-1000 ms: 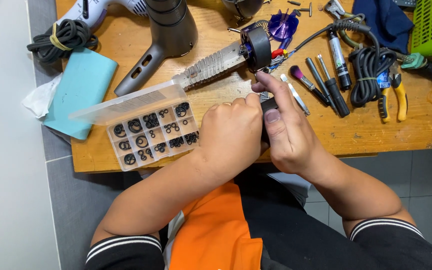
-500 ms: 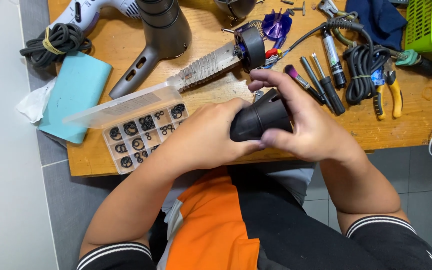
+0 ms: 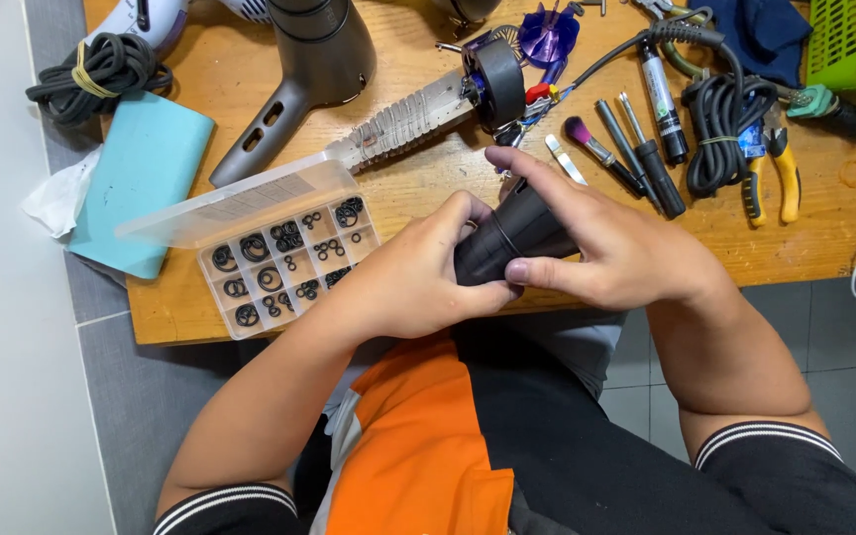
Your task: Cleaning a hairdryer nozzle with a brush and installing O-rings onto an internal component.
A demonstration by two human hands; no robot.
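Right at the near edge of the wooden workbench (image 3: 200, 317), both hands close around a dark cylindrical housing (image 3: 512, 238) with a thin ring around its body. Its long axis runs on a slant, the lower end pointing toward the person's left and the upper end toward the far right. The left hand (image 3: 418, 272) clasps the lower end, fingers curled tight; the right hand (image 3: 611, 248) wraps the upper end, thumb pressed beneath and forefinger stretched over the top.

Just left of the hands lies an open clear compartment box (image 3: 289, 263) of black O-rings. Beyond sit a grey hair dryer (image 3: 299, 69), a ribbed heating core (image 3: 418, 117), screwdrivers (image 3: 646, 149), a coiled black cable (image 3: 720, 124) and yellow-handled pliers (image 3: 783, 168). A teal pad (image 3: 141, 178) overhangs the bench's left edge above grey floor tiles (image 3: 141, 396).
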